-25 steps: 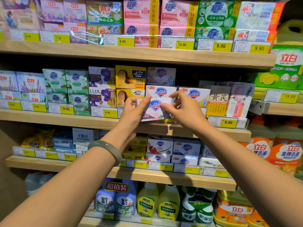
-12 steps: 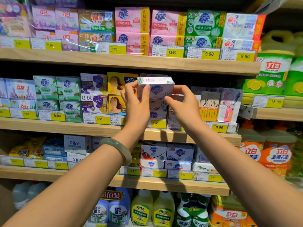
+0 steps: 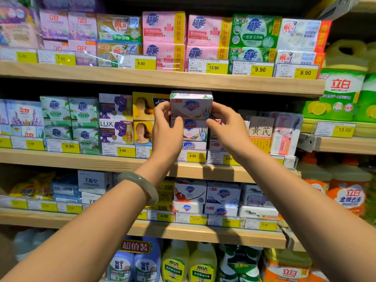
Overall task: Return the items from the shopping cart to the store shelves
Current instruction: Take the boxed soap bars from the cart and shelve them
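Observation:
A white Safeguard soap box (image 3: 191, 105) sits on top of a stack of two more Safeguard boxes (image 3: 192, 129) on the middle wooden shelf (image 3: 81, 159). My left hand (image 3: 165, 131) grips its left side and my right hand (image 3: 227, 127) grips its right side. A pale green bangle rings my left wrist. The box stands upright with its logo facing me, just under the shelf above (image 3: 162, 80).
Purple LUX boxes (image 3: 116, 129) and yellow soap boxes (image 3: 143, 119) stand left of the stack, a yellow-and-white herbal box (image 3: 261, 133) to the right. Pink and green soap packs fill the top shelf, more Safeguard boxes (image 3: 222, 197) the lower one, detergent bottles the bottom.
Both hands lifted the soap box from the shelf's front edge up onto the top of the Safeguard stack. The view has shifted slightly left and closer.

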A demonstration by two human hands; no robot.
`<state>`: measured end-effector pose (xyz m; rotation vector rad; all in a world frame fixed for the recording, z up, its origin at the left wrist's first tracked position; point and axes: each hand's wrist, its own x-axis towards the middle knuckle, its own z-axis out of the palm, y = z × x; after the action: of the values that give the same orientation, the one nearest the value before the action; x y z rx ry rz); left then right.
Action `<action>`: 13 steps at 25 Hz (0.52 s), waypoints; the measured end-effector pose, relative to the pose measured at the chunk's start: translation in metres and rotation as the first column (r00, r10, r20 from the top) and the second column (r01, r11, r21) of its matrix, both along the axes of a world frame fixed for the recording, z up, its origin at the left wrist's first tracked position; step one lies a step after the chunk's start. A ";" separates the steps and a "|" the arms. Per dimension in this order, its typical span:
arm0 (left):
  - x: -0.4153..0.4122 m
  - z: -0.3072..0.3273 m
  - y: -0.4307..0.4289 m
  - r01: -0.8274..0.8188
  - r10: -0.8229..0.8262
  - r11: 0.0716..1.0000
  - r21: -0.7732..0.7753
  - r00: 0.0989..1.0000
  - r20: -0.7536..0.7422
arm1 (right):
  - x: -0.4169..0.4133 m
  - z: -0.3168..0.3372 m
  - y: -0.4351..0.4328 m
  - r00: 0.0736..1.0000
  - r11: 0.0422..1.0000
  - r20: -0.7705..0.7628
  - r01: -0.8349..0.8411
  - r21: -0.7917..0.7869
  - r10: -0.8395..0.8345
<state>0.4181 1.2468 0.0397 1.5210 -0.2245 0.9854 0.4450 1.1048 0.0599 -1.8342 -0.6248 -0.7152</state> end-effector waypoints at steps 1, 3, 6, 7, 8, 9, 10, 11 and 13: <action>0.001 0.000 0.000 -0.004 0.004 0.999 0.032 1.000 -0.002 | 0.002 0.000 0.000 1.000 1.000 -0.003 0.018 -0.011 -0.018; 0.003 0.002 0.001 -0.029 0.031 0.993 0.116 0.999 -0.014 | 0.005 0.001 0.003 0.998 0.997 0.003 0.063 -0.051 -0.063; 0.006 0.004 0.003 -0.163 0.192 0.935 0.314 0.980 -0.062 | 0.008 0.005 0.002 0.974 0.956 0.044 0.226 -0.188 -0.222; 0.005 0.003 0.003 -0.215 0.264 0.890 0.402 0.962 -0.069 | 0.008 0.007 0.001 0.957 0.928 0.069 0.290 -0.234 -0.281; 0.006 0.001 0.002 -0.258 0.330 0.838 0.481 0.942 -0.069 | 0.007 0.008 0.001 0.945 0.907 0.086 0.328 -0.264 -0.317; 0.005 -0.002 0.002 -0.295 0.391 0.782 0.549 0.918 -0.063 | 0.005 0.008 0.001 0.939 0.895 0.095 0.345 -0.282 -0.332; 0.007 -0.004 0.003 -0.320 0.444 0.728 0.606 0.894 -0.061 | 0.003 0.009 0.002 0.936 0.889 0.100 0.352 -0.293 -0.337; 0.009 -0.005 0.004 -0.333 0.484 0.684 0.649 0.873 -0.064 | 0.002 0.008 0.003 0.936 0.885 0.105 0.352 -0.304 -0.336; 0.011 -0.007 0.005 -0.339 0.528 0.644 0.686 0.846 -0.077 | 0.001 0.007 0.005 0.934 0.876 0.121 0.357 -0.325 -0.336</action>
<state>0.4288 1.2521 0.0331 2.4319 0.0218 1.1198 0.4460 1.1095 0.0674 -2.2921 -0.4831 -0.9476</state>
